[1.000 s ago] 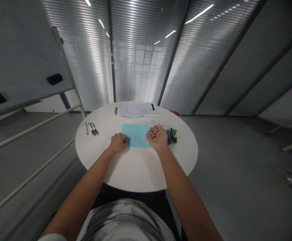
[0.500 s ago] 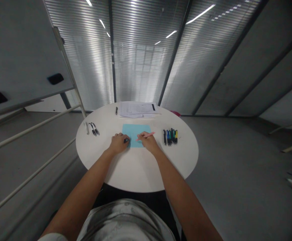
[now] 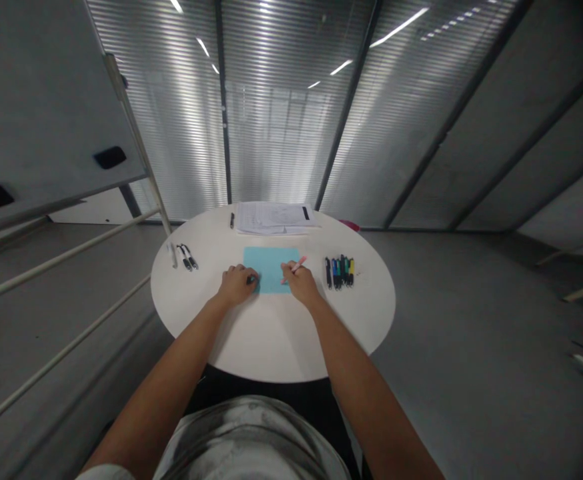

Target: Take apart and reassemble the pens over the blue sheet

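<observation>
A light-blue sheet [image 3: 266,257] lies flat on the white round table. My right hand [image 3: 300,283] is closed around a pink pen [image 3: 299,262] over the sheet's right edge, the pen slanting up and to the right. Its lower tip shows at the sheet, though I cannot tell whether it touches. At the sheet's left side rests my left hand [image 3: 236,285], fingers curled on a small dark object [image 3: 251,279]. Most of that object is hidden, so its kind is unclear.
Several pens [image 3: 340,273] lie in a row on the right of the table [image 3: 266,340]. Two black-and-white pens [image 3: 187,257] lie at left. A stack of papers [image 3: 271,219] is at the back, beside a dark pen [image 3: 232,221]. A whiteboard stand [image 3: 136,127] rises at left.
My right hand has shifted slightly to the right with the pink pen, which now slants more steeply. My left hand stays in place on the sheet.
</observation>
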A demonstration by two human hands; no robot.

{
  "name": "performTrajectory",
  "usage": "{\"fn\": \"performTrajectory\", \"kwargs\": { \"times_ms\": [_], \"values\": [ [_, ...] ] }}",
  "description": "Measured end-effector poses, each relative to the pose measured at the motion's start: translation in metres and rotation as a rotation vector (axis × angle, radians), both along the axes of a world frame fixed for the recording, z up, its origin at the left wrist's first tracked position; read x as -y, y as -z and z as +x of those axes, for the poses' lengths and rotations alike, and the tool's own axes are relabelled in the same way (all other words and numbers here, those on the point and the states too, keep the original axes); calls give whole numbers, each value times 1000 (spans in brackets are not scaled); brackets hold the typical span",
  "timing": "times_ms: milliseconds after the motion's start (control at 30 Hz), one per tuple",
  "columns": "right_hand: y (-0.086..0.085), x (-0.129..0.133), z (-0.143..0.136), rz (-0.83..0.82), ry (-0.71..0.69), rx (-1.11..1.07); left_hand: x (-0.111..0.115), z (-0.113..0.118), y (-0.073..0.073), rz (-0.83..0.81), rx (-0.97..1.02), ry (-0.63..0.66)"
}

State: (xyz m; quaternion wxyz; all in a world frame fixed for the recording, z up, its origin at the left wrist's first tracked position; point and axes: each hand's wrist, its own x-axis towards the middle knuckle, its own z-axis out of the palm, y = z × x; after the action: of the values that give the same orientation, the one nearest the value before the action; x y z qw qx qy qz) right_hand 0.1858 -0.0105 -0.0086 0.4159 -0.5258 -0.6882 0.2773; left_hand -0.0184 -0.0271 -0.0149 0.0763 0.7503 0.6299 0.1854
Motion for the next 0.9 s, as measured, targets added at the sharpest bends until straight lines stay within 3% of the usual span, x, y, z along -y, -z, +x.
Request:
{"fn": "performTrajectory", "kwargs": {
  "times_ms": [167,333,667,900],
  "values": [
    [-9,-3,-3,-104,-54,-527,0,0,-1,-2,4,2],
    [-15,-5,-2,-222,6,-940,1,0,0,-3,17,-1],
    [-15,-4,-3,-150,30,-1035,0,-2,2,3,31,4],
    [-11,-14,11,-232,110,-985,-1,-2,3,-9,30,2]
  ]
}}
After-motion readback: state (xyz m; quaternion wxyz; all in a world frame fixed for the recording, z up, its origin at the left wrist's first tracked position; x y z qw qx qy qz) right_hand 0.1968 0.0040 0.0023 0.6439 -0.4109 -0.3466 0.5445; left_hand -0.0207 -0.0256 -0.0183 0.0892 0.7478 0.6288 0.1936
